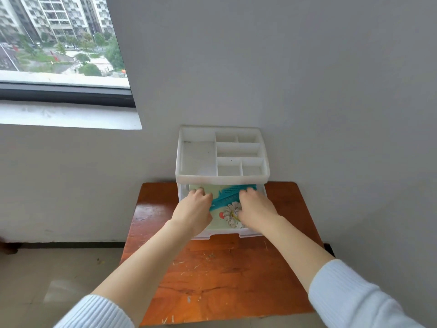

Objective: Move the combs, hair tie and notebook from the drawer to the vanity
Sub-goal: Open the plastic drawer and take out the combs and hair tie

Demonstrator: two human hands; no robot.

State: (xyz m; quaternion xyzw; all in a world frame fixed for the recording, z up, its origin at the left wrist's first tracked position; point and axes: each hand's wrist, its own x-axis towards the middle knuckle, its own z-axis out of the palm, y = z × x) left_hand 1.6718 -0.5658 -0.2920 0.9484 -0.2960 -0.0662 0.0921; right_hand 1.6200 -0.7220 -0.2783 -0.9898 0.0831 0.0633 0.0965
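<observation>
A white plastic organiser (222, 177) stands at the back of a scuffed orange-brown wooden vanity top (227, 275). Its drawer (227, 233) is pulled out. Inside lies a pale green notebook (216, 220) with teal combs (227, 196) lying across it and a white patterned hair tie (233, 214) near the front. My left hand (195, 209) reaches into the drawer's left side, fingers curled over the notebook beside a comb's handle end. My right hand (256, 207) covers the right part of the combs and touches the hair tie. Whether either hand grips anything is hidden.
The organiser's top tray holds several bare compartments (238, 150). Grey walls (307, 91) close in behind and to the right. A window (59, 43) with a white sill sits at upper left. Tiled floor (59, 275) lies left of the table.
</observation>
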